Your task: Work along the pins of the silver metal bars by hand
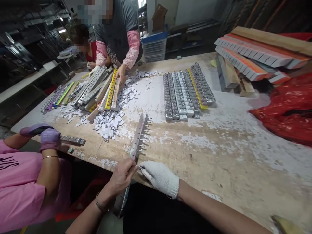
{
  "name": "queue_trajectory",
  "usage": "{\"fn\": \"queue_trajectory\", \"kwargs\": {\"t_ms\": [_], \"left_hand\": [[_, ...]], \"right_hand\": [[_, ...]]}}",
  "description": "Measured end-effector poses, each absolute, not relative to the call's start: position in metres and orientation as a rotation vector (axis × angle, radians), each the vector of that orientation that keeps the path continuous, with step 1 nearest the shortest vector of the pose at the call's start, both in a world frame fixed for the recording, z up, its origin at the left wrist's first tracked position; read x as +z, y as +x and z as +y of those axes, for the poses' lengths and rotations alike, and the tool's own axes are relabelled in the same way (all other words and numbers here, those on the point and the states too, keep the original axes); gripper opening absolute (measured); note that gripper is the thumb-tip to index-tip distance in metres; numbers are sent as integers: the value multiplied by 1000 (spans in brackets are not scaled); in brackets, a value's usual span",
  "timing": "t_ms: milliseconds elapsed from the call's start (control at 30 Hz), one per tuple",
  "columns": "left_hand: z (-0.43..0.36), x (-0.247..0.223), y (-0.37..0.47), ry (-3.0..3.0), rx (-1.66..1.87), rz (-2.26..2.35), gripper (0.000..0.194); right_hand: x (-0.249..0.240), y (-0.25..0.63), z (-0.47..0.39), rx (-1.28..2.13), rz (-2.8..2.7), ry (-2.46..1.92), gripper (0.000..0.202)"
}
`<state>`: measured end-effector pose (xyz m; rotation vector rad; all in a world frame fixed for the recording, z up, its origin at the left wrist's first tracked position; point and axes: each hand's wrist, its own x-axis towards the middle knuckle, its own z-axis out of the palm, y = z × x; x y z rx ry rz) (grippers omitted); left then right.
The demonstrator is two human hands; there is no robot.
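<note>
A long narrow bar [138, 136] runs away from me over the table's front edge. Thin metal pins stick out along its right side, and its near end hangs below the tabletop. My bare left hand [124, 175], with a bracelet on the wrist, is closed over the bar's middle part. From the right, my right hand [161, 177] in a white knitted glove pinches a small thin piece [138, 167] at the bar's side. The fingertips of both hands nearly meet there; what lies under them is partly hidden.
Finished-looking rows of silver and yellow bars [181, 94] lie ahead. A heap of bars [97, 87] and scattered white paper bits [109, 125] lie left. Orange-white bars [253, 52] and red plastic [287, 110] are right. A co-worker's purple-gloved hands [50, 138] are at left; another person handles the heap.
</note>
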<state>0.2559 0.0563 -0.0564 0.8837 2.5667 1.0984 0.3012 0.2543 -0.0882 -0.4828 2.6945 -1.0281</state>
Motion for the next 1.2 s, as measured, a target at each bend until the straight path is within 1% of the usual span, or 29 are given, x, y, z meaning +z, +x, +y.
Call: {"fn": "queue_trajectory", "kwargs": {"t_ms": [100, 133, 200, 233, 267, 333, 400, 633, 767, 967, 1100, 1167, 1200], "left_hand": [[52, -67, 244, 778, 1062, 2727, 25], [51, -70, 240, 709, 1045, 2774, 27], [52, -74, 233, 617, 968, 2801, 46], [53, -76, 230, 606, 924, 2795, 49], [54, -78, 228, 609, 889, 2788, 43], [55, -82, 226, 614, 876, 2781, 27], [55, -86, 224, 586, 911, 2774, 20], [58, -92, 228, 646, 942, 2844, 19], [59, -97, 228, 741, 914, 2886, 20], [59, -102, 229, 751, 913, 2885, 18], [60, -97, 230, 725, 951, 2853, 25], [57, -93, 220, 688, 1008, 2771, 31], [53, -90, 211, 632, 1046, 2769, 30]], "right_hand": [[-84, 290, 252, -782, 2746, -336, 24], [-83, 285, 251, -673, 2767, -278, 22], [-83, 278, 248, -512, 2784, -224, 22], [-83, 276, 246, -469, 2788, -221, 23], [-84, 275, 243, -445, 2797, -228, 23], [-86, 275, 239, -419, 2821, -243, 21], [-86, 277, 234, -391, 2829, -240, 20], [-84, 270, 230, -337, 2805, -271, 20], [-84, 261, 233, -339, 2771, -315, 15], [-81, 253, 226, -374, 2742, -373, 17], [-81, 251, 233, -392, 2746, -403, 18], [-82, 252, 241, -426, 2769, -359, 20], [-82, 254, 246, -460, 2791, -331, 23]]}}
